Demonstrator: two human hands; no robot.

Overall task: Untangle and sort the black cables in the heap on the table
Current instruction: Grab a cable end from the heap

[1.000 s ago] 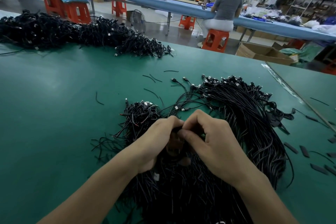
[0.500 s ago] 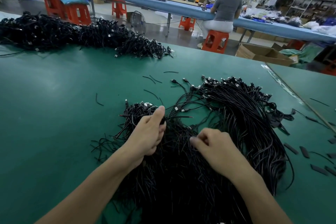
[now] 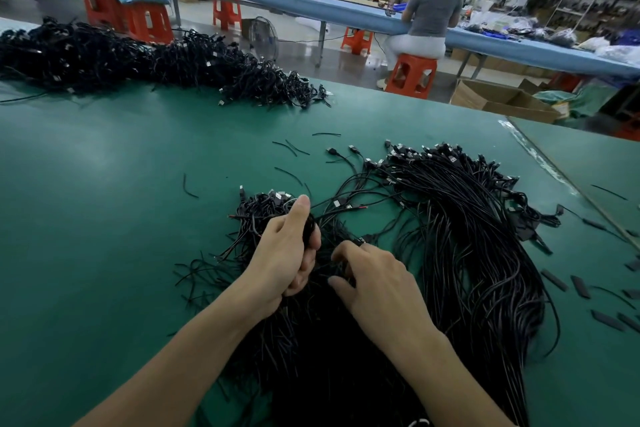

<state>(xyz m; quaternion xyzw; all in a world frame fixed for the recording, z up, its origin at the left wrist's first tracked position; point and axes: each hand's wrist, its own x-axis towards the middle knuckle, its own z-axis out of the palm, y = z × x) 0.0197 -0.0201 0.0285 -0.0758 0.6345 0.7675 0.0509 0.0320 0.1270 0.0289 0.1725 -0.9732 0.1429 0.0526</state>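
while the heap (image 3: 467, 236) of black cables sprawls on the green table (image 3: 104, 218), both hands are in its near end

as the heap curves from a fan of plug ends at the far right round toward the person, the left hand (image 3: 287, 253) clasps a bundle (image 3: 309, 227) of its cables in a fist, thumb pointing up. just beside it, the right hand (image 3: 381, 284) has its fingers curled down into the strands, index and thumb pinching some of them. short black offcuts (image 3: 580, 288) lie loose on the right. a second heap (image 3: 138, 55) sits along the table's far edge, well apart.
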